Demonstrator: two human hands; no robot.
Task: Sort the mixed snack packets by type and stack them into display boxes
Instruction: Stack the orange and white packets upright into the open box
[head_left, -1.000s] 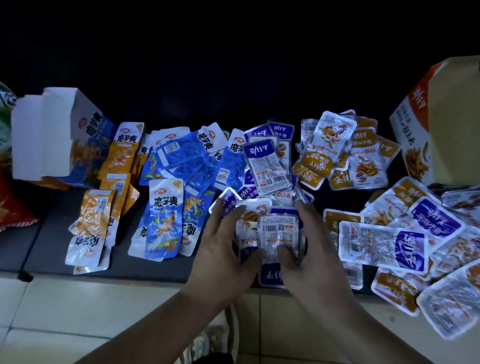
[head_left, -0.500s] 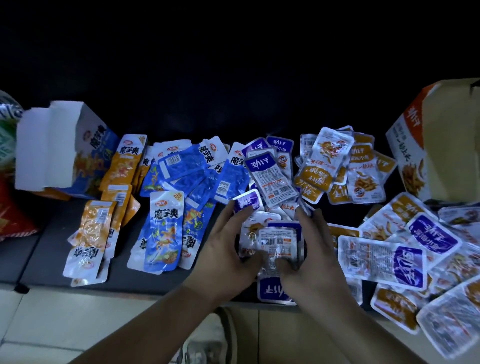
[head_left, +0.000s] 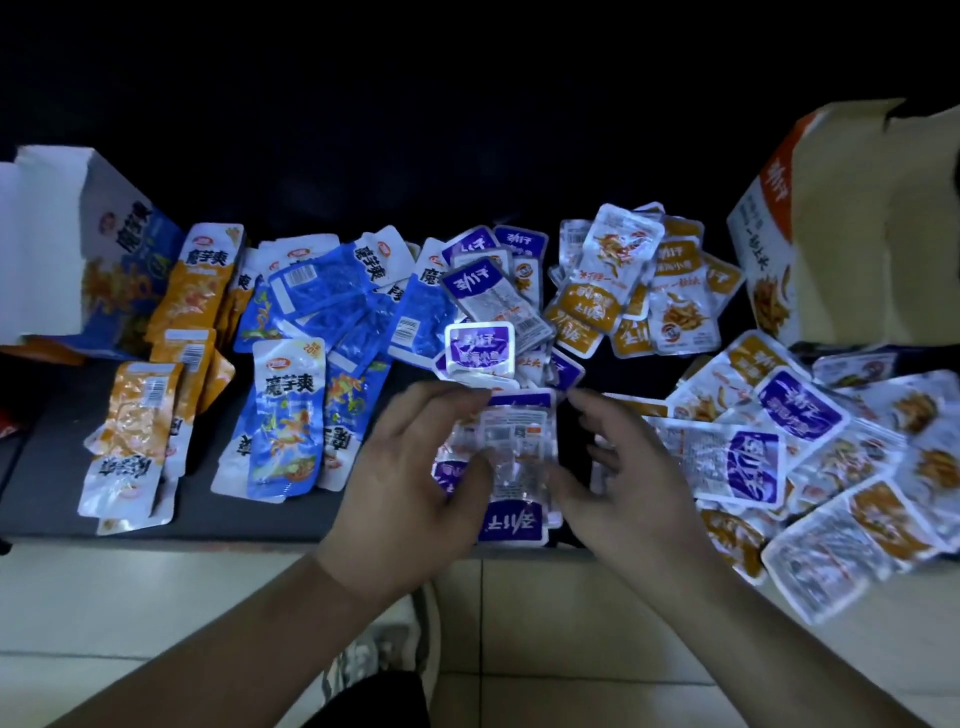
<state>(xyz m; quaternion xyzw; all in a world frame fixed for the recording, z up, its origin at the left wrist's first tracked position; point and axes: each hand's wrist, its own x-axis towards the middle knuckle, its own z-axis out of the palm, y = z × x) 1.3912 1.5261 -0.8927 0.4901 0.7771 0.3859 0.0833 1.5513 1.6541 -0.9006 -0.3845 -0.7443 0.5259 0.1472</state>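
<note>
Pale tiled floor (head_left: 156, 597) along the bottom edge, then the dark bench top (head_left: 291, 519) running across the middle of the frame.

Just over its near edge, at lower centre: left hand (head_left: 410, 478) wrapped round a small stack of purple packets (head_left: 514, 467), thumb on the face, fingertips hooked over the far end. Right hand (head_left: 623, 467) at the stack's other side, thumb laid on the right edge, fingers arched loosely by the upper right corner (too blurred to say whether touching). Looks like squaring up the stack before boxing it.

Probably light, thin and floppy, with slick film faces prone to sliding apart. Best clamped across both long edges or pinched flat, face to face, not lifted by one corner.

Right of the hands, a mixed heap (head_left: 753, 457) of purple and orange sachets, overlapping. Left of the hands, blue packets (head_left: 285, 415), then orange packets (head_left: 135, 431) nearer the left edge.

Farthest back: at upper left an open blue display box (head_left: 119, 249); at upper right an open orange display box (head_left: 769, 249).
</note>
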